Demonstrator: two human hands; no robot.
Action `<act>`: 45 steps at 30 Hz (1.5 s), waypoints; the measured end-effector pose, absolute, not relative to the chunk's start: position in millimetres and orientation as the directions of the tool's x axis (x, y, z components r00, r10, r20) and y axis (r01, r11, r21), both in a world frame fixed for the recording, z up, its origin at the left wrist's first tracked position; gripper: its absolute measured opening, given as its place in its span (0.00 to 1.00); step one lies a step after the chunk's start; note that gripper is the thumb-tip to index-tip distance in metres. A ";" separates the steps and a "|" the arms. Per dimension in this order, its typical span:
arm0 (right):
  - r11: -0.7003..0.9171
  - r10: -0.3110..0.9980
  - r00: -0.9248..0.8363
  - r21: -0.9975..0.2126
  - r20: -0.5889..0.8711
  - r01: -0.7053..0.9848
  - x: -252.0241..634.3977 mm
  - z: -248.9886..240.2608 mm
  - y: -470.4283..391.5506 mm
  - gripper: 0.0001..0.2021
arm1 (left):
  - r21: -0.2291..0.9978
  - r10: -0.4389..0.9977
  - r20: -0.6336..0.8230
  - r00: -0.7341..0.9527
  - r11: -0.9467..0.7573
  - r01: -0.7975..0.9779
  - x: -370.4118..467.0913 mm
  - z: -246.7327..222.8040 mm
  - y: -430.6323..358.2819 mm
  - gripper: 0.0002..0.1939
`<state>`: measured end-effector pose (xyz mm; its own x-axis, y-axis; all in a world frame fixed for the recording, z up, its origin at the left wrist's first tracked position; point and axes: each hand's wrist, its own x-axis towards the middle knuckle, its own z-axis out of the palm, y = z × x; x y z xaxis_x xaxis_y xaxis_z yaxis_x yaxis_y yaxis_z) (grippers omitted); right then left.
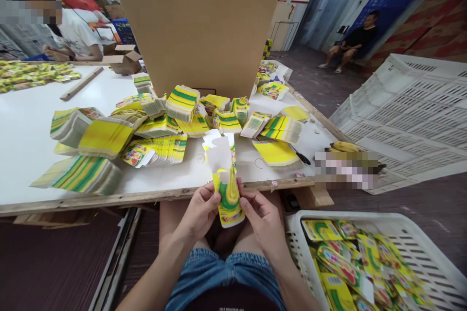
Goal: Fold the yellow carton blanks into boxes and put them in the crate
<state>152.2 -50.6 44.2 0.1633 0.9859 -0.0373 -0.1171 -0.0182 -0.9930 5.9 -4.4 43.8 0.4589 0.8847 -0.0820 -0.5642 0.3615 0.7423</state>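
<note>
A yellow and green printed carton (229, 199), its white inner flaps standing up at the top, is held upright over my lap at the table's front edge. My left hand (203, 206) pinches its left side between thumb and fingers. On the opposite side, the thumb and fingers of my right hand (260, 211) grip the carton's edge. Just beyond it on the white table (204, 175) lie stacks of flat yellow and green cartons (164, 148), some fanned out, and another stack (89, 175) at the left.
A white plastic basket (299, 221) with several folded cartons stands at my right. A tall brown cardboard sheet (200, 24) rises behind the stacks. White crates (408, 116) and bananas (343, 147) are right of the table. One person (78, 34) works at far left; another (359, 36) sits at far right.
</note>
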 end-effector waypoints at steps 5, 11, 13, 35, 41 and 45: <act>-0.019 0.990 0.141 -0.985 0.006 0.174 144.4 45.4 -55.9 0.15 | 0.807 0.952 -0.134 0.277 0.267 -0.527 9.2 35.6 -5.0 0.17; -0.003 0.985 0.165 -0.935 0.060 0.356 141.6 42.6 -56.4 0.15 | 0.906 0.985 -0.102 0.139 0.150 -0.396 11.5 36.7 -9.6 0.19; 0.022 0.977 0.183 -0.903 0.111 0.429 143.4 43.4 -55.8 0.14 | 0.936 0.994 -0.054 0.095 0.083 -0.342 10.6 41.5 -12.9 0.25; 0.041 0.991 -0.129 -0.999 0.037 0.026 174.4 57.1 -47.1 0.08 | 0.920 0.771 0.022 0.636 0.233 -0.315 -24.5 49.0 -26.4 0.20; 0.167 0.986 -0.051 -0.970 0.160 0.175 174.7 58.9 -45.8 0.11 | 0.894 0.750 0.007 0.661 0.291 -0.340 -20.2 46.3 -27.5 0.23; 0.124 0.991 0.043 -0.992 0.123 -0.010 171.3 48.8 -46.2 0.14 | 0.876 0.748 0.000 0.664 0.320 -0.361 -17.3 46.6 -28.3 0.37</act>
<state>171.3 -46.2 48.8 0.0430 0.9915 0.1230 -0.0101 0.1236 -0.9923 -17.3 -28.3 46.6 0.6642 0.7475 0.0003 -0.3608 0.3202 0.8759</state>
